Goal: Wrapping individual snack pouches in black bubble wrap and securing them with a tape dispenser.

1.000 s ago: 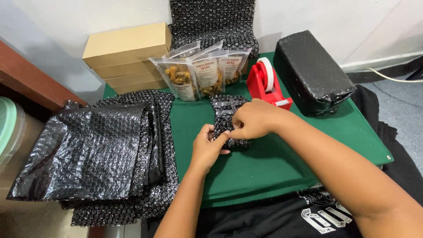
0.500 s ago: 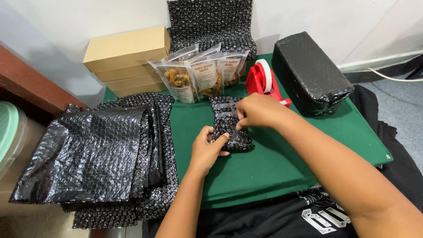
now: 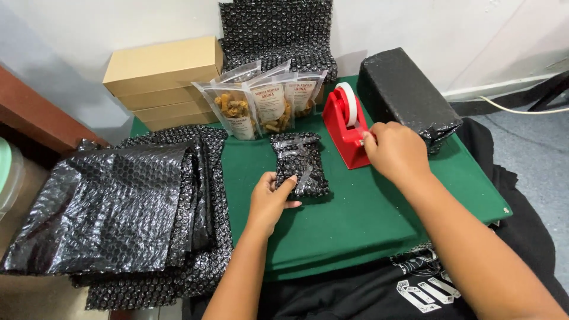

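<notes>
Left hand: our left hand point(image 3: 269, 198) lies palm down on the green mat point(image 3: 367, 219), forearm running up from the lower edge, fingers curled onto the near left edge of the small packet wrapped in black bubble wrap point(image 3: 299, 163); it presses the packet rather than lifting it.
Left grip: fingers and thumb close lightly on the packet's edge, pinning it flat.
Packet: it lies flat on the mat, extending up and to the right of our left fingers, with strips of clear tape across it.
Right hand: our right hand point(image 3: 396, 151) reaches forward, arm stretched from the lower right, knuckles up, fingertips against the front end of the red tape dispenser point(image 3: 345, 127).
Right grip: fingers bent at the dispenser's front; we cannot tell whether they pinch any tape.
Dispenser: it stands just left of our right hand, just right of the packet.
Beyond the packet: clear snack pouches point(image 3: 261, 104) stand upright, with stacked cardboard boxes point(image 3: 160, 74) behind them.
Left of our left hand: a pile of black bubble wrap sheets point(image 3: 118, 213).
Beyond our right hand: a large black-wrapped parcel point(image 3: 406, 92).
</notes>
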